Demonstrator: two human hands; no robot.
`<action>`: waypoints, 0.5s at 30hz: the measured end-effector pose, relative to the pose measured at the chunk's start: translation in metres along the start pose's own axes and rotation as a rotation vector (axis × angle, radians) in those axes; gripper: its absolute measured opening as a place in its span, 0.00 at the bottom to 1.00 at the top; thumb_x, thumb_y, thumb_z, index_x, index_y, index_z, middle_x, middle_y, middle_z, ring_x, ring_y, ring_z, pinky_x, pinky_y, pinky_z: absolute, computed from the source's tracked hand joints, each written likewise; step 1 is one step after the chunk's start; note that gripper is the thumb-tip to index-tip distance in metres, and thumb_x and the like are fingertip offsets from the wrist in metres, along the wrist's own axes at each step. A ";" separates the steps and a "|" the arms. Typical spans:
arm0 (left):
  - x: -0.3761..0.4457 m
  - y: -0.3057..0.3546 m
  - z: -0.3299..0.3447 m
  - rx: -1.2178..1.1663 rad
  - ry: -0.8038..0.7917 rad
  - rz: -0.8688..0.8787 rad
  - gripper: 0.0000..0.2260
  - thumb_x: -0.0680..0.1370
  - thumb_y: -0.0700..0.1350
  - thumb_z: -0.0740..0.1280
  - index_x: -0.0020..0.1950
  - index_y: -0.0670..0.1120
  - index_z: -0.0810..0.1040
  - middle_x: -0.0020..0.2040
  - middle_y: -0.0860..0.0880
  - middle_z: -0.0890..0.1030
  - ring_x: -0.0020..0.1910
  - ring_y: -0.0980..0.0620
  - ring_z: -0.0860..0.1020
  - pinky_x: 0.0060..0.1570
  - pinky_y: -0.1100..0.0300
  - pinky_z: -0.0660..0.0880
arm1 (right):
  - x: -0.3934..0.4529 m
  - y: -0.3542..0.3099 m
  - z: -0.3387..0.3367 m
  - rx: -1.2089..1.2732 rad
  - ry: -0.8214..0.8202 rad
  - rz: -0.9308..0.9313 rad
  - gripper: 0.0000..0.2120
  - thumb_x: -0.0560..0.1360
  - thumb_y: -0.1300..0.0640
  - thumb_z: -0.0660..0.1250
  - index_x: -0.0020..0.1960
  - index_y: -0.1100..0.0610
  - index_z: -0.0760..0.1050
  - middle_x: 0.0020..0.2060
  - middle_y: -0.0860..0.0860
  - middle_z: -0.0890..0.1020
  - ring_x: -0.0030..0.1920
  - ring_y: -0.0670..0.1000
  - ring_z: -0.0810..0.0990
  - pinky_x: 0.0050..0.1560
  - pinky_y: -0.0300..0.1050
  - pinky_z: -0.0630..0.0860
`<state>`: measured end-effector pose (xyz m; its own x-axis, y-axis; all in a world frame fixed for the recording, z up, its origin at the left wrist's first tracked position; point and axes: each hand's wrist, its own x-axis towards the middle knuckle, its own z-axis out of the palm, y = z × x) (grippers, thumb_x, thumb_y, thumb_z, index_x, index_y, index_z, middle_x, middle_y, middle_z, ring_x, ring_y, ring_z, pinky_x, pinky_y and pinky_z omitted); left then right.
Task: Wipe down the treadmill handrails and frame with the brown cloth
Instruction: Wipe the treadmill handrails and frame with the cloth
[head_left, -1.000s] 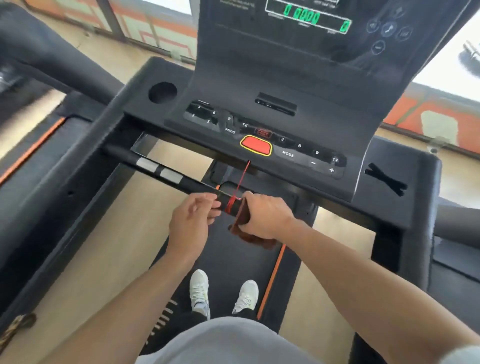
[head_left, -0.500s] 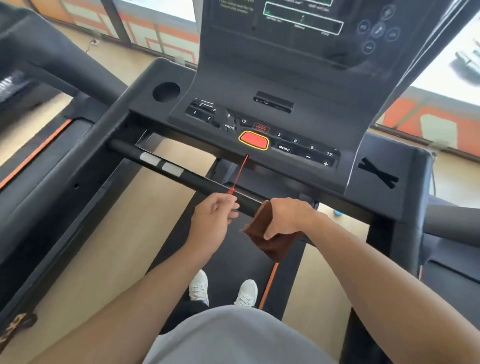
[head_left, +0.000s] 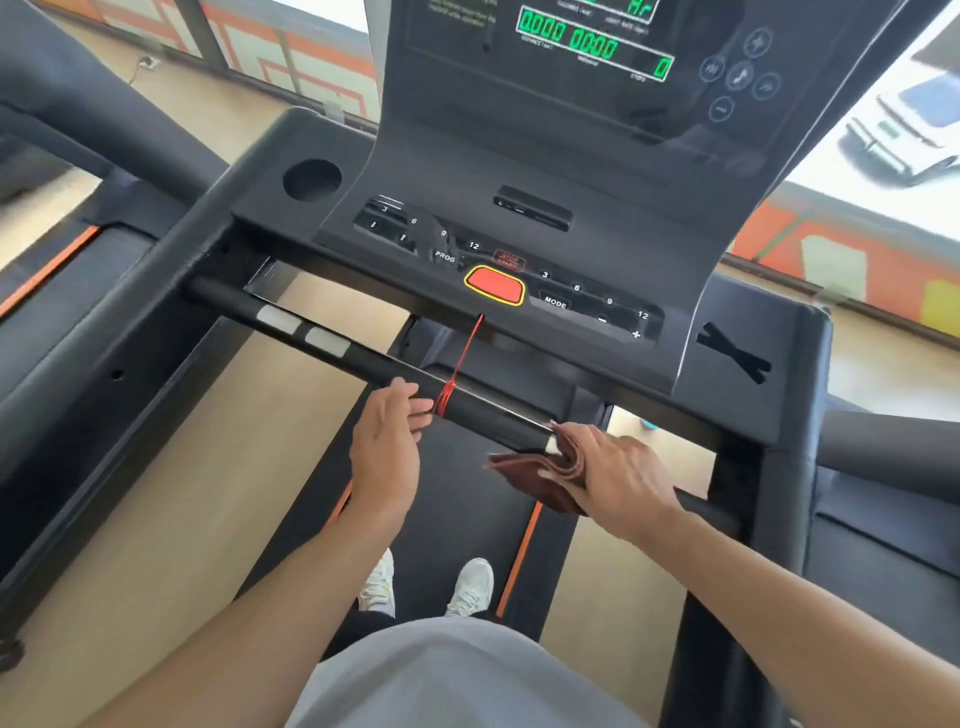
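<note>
Wiping is under way on the treadmill frame (head_left: 763, 400), which fills most of the frame; judging from this view, you are partway along the front crossbar (head_left: 363, 358) at center, and the side handrails at the left and right edges appear still to be done. Your right hand (head_left: 618, 478) presses the folded brown cloth (head_left: 524, 480) against the bar at lower right of center, fingers curled over it. Your left hand (head_left: 387, 447), fingers fairly straight, touches the bar beside the red safety cord (head_left: 457, 374) wound there. Legible on the console (head_left: 519, 171): "PROG", "MODE", "STOP/START", numerals 3, 6, 9, 12, green zeros and "Hr".
</note>
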<state>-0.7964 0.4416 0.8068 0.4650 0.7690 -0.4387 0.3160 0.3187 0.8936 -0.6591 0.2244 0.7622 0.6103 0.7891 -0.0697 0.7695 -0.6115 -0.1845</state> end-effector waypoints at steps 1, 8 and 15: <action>0.001 -0.002 -0.004 0.002 0.006 -0.009 0.13 0.85 0.53 0.56 0.51 0.54 0.79 0.51 0.50 0.85 0.54 0.51 0.83 0.64 0.49 0.76 | 0.009 -0.010 0.005 0.017 0.054 -0.017 0.26 0.78 0.32 0.63 0.65 0.49 0.77 0.51 0.47 0.86 0.47 0.56 0.85 0.45 0.48 0.76; 0.003 0.002 -0.024 0.055 0.036 0.042 0.15 0.86 0.50 0.55 0.57 0.45 0.79 0.51 0.47 0.85 0.53 0.49 0.83 0.61 0.50 0.78 | 0.092 -0.078 0.007 0.133 -0.153 0.089 0.26 0.82 0.30 0.49 0.61 0.47 0.75 0.52 0.50 0.85 0.54 0.58 0.83 0.50 0.50 0.72; -0.004 0.000 -0.018 0.087 0.004 0.031 0.18 0.86 0.52 0.56 0.58 0.43 0.80 0.50 0.45 0.85 0.52 0.48 0.84 0.57 0.54 0.78 | 0.126 -0.059 -0.008 0.628 -0.589 0.362 0.35 0.78 0.26 0.53 0.61 0.54 0.80 0.54 0.52 0.81 0.56 0.55 0.81 0.60 0.47 0.74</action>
<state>-0.8132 0.4481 0.8102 0.4720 0.7802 -0.4106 0.3722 0.2458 0.8950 -0.6263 0.3599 0.7720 0.4669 0.5643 -0.6808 0.2031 -0.8177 -0.5386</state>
